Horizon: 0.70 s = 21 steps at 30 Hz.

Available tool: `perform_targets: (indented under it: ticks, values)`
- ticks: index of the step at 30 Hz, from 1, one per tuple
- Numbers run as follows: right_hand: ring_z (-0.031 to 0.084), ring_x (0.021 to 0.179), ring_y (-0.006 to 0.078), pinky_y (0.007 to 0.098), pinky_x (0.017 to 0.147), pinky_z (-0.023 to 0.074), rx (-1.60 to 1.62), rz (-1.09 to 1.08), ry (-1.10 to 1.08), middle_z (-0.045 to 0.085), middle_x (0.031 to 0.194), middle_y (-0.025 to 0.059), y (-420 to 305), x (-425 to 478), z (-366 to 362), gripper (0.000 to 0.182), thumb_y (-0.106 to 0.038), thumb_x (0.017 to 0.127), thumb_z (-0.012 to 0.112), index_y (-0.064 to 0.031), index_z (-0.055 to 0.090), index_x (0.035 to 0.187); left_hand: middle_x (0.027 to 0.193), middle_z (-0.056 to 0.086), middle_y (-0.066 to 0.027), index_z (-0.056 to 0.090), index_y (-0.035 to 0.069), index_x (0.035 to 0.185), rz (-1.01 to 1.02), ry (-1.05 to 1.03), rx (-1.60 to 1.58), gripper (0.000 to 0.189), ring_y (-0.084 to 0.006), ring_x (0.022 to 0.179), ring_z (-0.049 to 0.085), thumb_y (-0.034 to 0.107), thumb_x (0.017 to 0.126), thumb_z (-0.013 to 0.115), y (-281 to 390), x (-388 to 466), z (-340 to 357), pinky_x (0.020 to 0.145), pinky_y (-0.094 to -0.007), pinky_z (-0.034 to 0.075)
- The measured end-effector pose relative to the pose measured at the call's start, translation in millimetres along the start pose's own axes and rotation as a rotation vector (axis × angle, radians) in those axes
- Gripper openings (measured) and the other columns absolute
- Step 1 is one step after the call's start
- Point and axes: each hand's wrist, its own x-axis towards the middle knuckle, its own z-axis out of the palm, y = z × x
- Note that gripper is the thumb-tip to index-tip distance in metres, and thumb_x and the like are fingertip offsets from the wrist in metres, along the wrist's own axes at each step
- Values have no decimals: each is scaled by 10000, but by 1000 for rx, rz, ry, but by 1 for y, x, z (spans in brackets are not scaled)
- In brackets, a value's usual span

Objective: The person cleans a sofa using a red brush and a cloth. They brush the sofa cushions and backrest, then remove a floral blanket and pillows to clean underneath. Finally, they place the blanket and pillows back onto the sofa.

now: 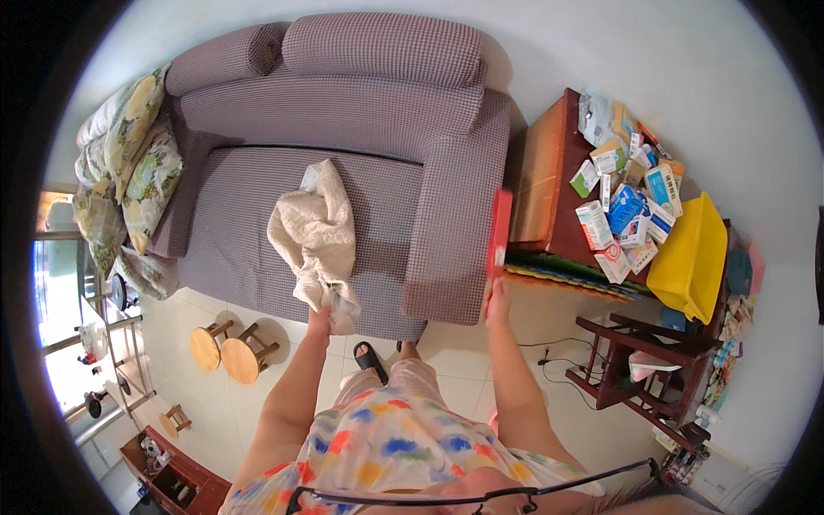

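My left hand [321, 322] grips the lower end of a cream quilted cloth [317, 225], possibly a garment. The cloth lies bunched across the seat of a grey checked sofa [251, 187], with a paler patch showing at its top. In my right hand [497, 305] is a long, narrow red object [499, 232], perhaps a flat box seen edge-on; its outline is slightly blurred. It stands out beyond my fingers alongside the sofa's right arm [450, 225]. Whether it touches the sofa, I cannot tell.
A wooden cabinet [537, 187] to the right bears a heap of medicine boxes [627, 206] and a tilted yellow bin [692, 257]. Below are a dark wooden chair [611, 380] and loose cables [566, 380]. Wooden stools [241, 360] and floral pillows [151, 187] are at left.
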Motion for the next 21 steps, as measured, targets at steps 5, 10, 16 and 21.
perform_targets:
  ticks: [5,10,16,21]
  values:
    - [578,570,252,377,555,469,-486,-281,106,598,750,131,-28,125,44,437,-393,961,380,-2,575,939,1221,505,-126,323,78,1366,-8,58,61,567,-288,1065,541,85,836,524,6,-11,-24,872,-406,486]
    - [569,597,293,403,583,449,-802,-400,221,571,656,147,10,143,20,450,-376,959,346,13,552,865,1264,477,-122,297,85,1378,-49,31,43,573,-278,1108,510,102,855,531,-6,-9,-28,891,-420,466]
    - [570,831,442,484,706,447,-984,-275,12,602,859,251,106,-30,-20,397,-371,955,379,-23,569,925,1287,460,-122,272,104,1386,-45,-29,29,578,-284,1142,488,115,872,536,-29,-3,-54,902,-441,461]
    - [577,791,458,498,664,448,-1075,-123,-144,603,815,253,173,-156,-74,376,-388,937,403,-50,566,915,1180,536,-106,363,60,1339,-13,-38,86,501,-257,1031,555,115,874,543,-10,-20,-45,864,-374,488]
